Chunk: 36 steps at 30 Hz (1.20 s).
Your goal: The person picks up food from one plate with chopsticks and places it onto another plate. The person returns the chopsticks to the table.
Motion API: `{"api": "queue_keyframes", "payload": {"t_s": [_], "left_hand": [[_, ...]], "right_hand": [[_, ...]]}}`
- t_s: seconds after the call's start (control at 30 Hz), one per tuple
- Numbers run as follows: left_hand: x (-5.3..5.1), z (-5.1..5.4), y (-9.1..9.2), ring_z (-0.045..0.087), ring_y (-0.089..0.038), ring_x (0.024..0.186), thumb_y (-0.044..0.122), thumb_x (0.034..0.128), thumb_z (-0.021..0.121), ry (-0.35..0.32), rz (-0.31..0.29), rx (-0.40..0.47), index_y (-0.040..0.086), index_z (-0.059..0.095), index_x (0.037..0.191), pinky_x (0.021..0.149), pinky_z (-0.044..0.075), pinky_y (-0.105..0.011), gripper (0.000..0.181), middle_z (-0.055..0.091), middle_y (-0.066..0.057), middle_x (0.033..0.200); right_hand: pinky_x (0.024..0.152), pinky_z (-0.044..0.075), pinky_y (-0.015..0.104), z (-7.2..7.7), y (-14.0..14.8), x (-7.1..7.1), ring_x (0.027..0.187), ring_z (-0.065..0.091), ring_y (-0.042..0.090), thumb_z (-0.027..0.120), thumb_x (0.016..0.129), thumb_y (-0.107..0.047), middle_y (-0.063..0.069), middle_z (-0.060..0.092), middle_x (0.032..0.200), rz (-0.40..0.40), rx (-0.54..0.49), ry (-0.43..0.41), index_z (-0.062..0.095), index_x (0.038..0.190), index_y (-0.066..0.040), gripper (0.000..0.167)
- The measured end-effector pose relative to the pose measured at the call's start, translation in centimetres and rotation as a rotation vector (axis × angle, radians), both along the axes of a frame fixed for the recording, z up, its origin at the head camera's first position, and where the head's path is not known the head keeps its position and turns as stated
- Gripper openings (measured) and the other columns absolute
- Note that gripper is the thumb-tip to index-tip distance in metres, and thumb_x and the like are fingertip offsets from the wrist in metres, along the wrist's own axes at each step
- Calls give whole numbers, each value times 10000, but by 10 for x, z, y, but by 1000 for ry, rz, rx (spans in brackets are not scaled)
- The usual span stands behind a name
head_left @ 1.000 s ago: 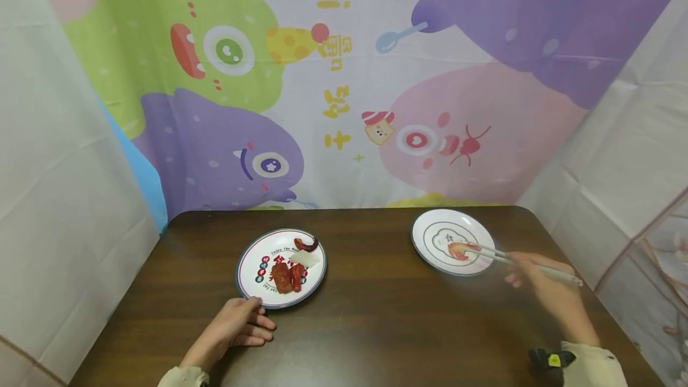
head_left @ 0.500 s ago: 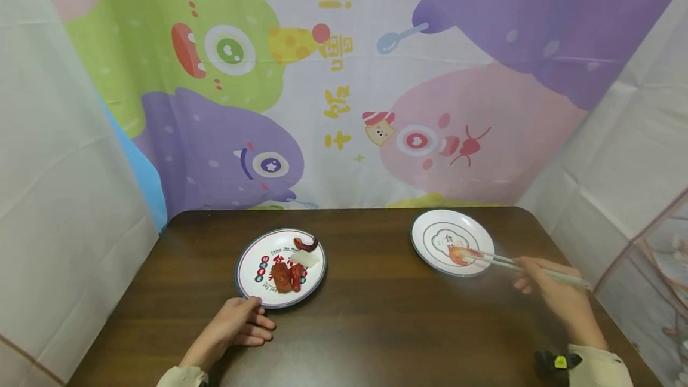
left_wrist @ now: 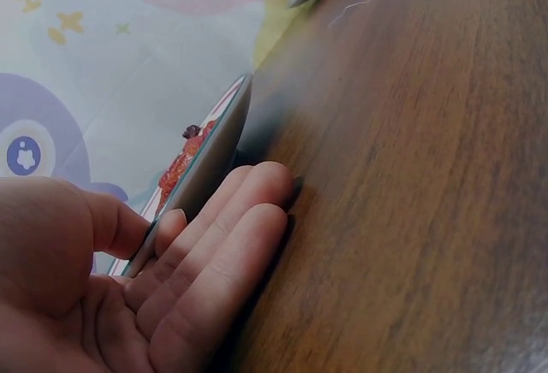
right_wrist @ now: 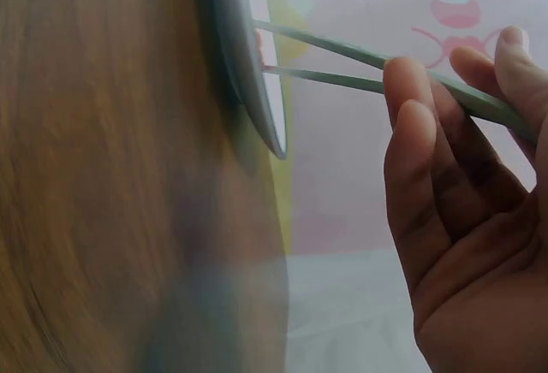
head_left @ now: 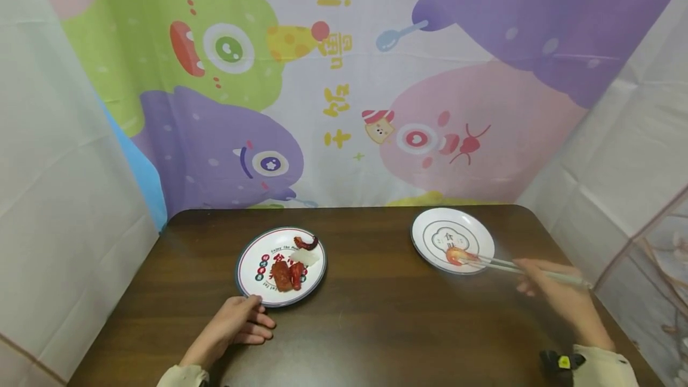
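Note:
In the head view my right hand (head_left: 559,294) holds a pair of pale green chopsticks (head_left: 507,264). Their tips reach a cooked shrimp (head_left: 458,256) at the near part of the right white plate (head_left: 430,229). The right wrist view shows the chopsticks (right_wrist: 334,46) spread apart at the tips, against the plate's (right_wrist: 278,125) upper face. My left hand (head_left: 239,321) pinches the near rim of the left white plate (head_left: 249,276), thumb on top and index finger beneath. The other fingers (left_wrist: 227,275) extend along the table. That plate bears reddish-brown food pieces (head_left: 282,276), a pale slice (head_left: 304,257) and a dark curled piece (head_left: 305,243).
Both plates stand on a dark brown wooden table (head_left: 365,327), one left, one right. A cartoon-printed cloth (head_left: 344,178) hangs behind the table's back edge. Pale cloths hang at the left (head_left: 70,196) and right (head_left: 607,196).
My right hand has shifted a little right and toward me with the chopsticks. The shrimp has turned and moved slightly nearer on the plate. My left hand and its plate stay put.

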<state>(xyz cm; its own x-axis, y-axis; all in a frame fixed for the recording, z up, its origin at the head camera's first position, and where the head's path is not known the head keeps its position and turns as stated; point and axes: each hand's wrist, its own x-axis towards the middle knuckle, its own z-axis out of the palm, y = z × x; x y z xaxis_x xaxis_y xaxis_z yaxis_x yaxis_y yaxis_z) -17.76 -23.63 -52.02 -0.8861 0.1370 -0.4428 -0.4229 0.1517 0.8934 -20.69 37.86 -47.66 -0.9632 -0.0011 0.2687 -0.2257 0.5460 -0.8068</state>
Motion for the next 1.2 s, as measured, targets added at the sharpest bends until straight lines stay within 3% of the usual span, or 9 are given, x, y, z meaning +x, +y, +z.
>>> {"api": "queue_keyframes", "payload": {"t_s": [0.3, 0.63, 0.8, 1.2], "left_hand": [[0, -1, 1, 757, -191, 693, 230, 1044, 376, -8, 15, -10, 29, 533, 944, 619, 648, -328, 274, 756, -90, 812], [-1, -2, 0, 759, -193, 704, 237, 1044, 387, -1, 11, -5, 20, 541, 957, 631, 651, -334, 280, 757, -86, 819], [-1, -2, 0, 759, -192, 702, 230, 1027, 402, -10, 15, -10, 17, 551, 954, 630, 650, -332, 270, 758, -84, 817], [-3, -1, 0, 759, -193, 701, 222, 1016, 410, -7, 14, -15, 14, 551, 955, 628, 650, -331, 259, 757, -85, 816]], "right_hand": [[566, 556, 249, -9, -14, -10, 683, 662, 109, 635, 1029, -292, 36, 728, 819, -40, 84, 1, 788, 1061, -47, 290], [674, 601, 243, -25, -33, -18, 788, 729, 93, 538, 1076, -319, 106, 789, 965, -30, 27, -60, 722, 1216, -18, 379], [706, 594, 203, -32, -34, -18, 809, 744, 92, 530, 1082, -261, 132, 792, 998, -37, -1, -26, 699, 1240, 11, 357], [752, 571, 128, -24, -36, -15, 781, 751, 86, 522, 1083, -305, 49, 801, 900, -80, -39, 32, 719, 1171, 35, 403]]}}
